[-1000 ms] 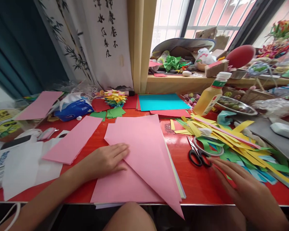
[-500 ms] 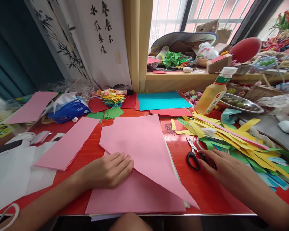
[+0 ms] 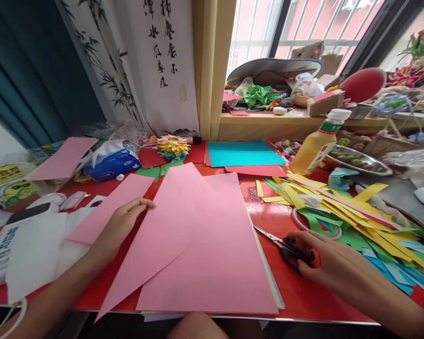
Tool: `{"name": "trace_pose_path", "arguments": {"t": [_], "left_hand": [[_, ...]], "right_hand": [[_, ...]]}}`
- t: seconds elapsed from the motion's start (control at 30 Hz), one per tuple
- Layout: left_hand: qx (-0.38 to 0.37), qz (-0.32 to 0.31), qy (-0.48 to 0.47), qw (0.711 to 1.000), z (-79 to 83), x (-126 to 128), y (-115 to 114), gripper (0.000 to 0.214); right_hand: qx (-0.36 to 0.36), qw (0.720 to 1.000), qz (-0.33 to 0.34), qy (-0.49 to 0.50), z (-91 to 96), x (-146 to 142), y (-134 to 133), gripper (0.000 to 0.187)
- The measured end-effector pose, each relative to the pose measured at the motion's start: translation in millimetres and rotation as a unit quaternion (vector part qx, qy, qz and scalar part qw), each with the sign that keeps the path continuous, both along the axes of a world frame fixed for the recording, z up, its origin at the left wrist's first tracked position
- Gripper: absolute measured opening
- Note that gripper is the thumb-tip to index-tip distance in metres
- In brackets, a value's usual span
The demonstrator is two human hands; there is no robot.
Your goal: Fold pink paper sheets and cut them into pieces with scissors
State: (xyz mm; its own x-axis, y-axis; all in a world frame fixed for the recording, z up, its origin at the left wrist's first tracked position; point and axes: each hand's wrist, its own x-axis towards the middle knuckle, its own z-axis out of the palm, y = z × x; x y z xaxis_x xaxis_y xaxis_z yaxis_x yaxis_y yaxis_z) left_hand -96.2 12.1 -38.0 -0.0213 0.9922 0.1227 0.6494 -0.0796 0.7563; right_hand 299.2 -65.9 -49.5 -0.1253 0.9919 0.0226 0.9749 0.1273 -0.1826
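Table [image 3: 300,301], red and glossy, spreads below us from side to side. On it, near the front edge, we see a pink paper stack [image 3: 229,278], paler sheets peeking out along its right edge. To its right we find a heap of paper strips [image 3: 346,212], mostly yellow, green and blue. A slanted pink sheet [image 3: 159,226] overlaps the left of the stack, its pointed lower corner reaching past the table's edge. Our left hand [image 3: 125,219] has its fingertips on that sheet's left edge; we cannot tell whether they pinch it. Our right hand [image 3: 323,259] curls closed around the black handles of the scissors [image 3: 273,238], whose blades point toward the stack.
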Motion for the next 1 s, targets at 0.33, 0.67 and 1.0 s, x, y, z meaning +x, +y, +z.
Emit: {"name": "trace_pose_path", "arguments": {"t": [0.33,0.67,1.0], "left_hand": [[0.059,-0.165,0.112,0.978,8.5,7.8,2.4,0.028],[0.076,-0.160,0.105,0.979,30.3,47.4,93.8,0.028],[0.235,-0.025,0.189,0.953,-12.5,69.2,96.8,0.028]], "right_hand": [[-0.106,0.915,-0.012,0.389,7.9,0.6,4.5,0.032],[-0.201,0.794,0.032,0.573,-0.4,-29.1,14.1,0.033],[-0.241,0.682,0.007,0.690,-2.8,-37.7,21.9,0.051]]}}
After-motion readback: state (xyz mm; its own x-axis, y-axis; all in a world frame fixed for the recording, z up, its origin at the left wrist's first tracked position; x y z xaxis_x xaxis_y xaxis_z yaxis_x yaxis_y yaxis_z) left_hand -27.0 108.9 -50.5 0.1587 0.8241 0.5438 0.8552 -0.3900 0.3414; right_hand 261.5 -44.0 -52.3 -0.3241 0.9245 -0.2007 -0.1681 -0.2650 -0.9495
